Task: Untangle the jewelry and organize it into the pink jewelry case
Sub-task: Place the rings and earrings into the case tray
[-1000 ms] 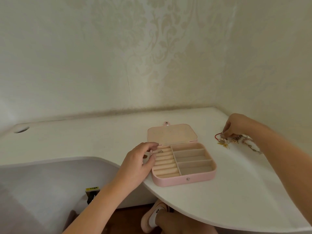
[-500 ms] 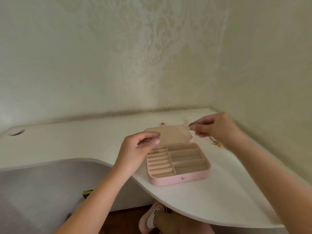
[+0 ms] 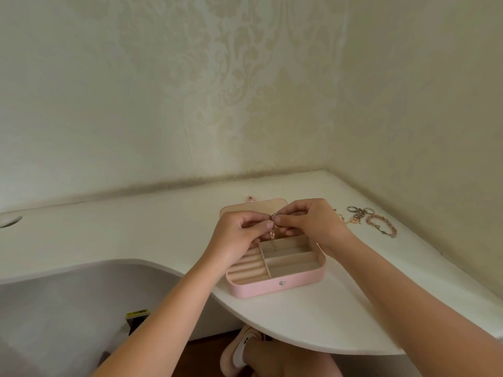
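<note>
The pink jewelry case (image 3: 275, 285) lies open on the white desk, its lid flat behind it, with ring rolls on the left and several trays on the right. Above the case my left hand (image 3: 239, 235) and my right hand (image 3: 304, 221) meet and pinch a small piece of jewelry (image 3: 274, 217) with a silver ring; pinkish beads (image 3: 272, 234) dangle below it. To the right on the desk lies the remaining jewelry: a gold link piece with rings (image 3: 358, 213) and a pink beaded bracelet (image 3: 381, 225).
The white desk (image 3: 136, 235) has a curved front edge and meets wallpapered walls in the right corner. A round cable hole (image 3: 9, 220) sits at far left. Below the desk are a foot in a pink shoe (image 3: 239, 352) and a yellow-labelled object (image 3: 137, 314).
My right hand left the jewelry pile and carried a piece leftward over the case. My left hand rose from the ring rolls to meet it; both now pinch the piece.
</note>
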Action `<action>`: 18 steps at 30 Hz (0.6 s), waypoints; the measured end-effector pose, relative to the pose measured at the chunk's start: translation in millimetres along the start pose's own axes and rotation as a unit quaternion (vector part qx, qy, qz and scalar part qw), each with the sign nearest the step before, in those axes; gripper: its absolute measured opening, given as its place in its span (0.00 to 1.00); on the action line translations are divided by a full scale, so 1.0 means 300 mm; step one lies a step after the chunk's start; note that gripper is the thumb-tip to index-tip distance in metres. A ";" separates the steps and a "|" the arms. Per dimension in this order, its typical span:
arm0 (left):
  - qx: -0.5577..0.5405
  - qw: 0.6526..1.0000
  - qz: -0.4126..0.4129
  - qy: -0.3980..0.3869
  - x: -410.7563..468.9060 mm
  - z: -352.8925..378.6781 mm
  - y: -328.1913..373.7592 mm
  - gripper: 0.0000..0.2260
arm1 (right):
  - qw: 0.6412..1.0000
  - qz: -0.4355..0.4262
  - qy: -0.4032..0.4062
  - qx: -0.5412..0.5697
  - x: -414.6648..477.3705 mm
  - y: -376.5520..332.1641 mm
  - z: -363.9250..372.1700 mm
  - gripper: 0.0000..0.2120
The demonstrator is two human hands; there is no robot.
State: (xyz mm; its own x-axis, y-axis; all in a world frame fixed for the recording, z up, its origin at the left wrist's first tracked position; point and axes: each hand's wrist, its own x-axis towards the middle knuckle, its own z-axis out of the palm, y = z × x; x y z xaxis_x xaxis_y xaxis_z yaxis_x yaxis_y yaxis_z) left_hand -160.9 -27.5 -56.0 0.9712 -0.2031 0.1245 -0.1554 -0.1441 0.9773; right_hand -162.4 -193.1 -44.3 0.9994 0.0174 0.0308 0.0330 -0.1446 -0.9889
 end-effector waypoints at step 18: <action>-0.083 0.995 0.008 0.057 0.051 0.048 0.010 0.09 | 0.986 -0.006 -0.083 0.147 -0.004 0.019 -0.005 0.09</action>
State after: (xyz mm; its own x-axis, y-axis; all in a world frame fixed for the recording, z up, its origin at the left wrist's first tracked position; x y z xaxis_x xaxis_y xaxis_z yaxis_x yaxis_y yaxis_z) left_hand -149.0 -44.9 -53.6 0.9845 -0.0906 0.1502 -0.1488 0.0229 0.9886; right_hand -163.5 -195.6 -49.6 0.9822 0.1829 0.0429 0.0154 0.1491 -0.9887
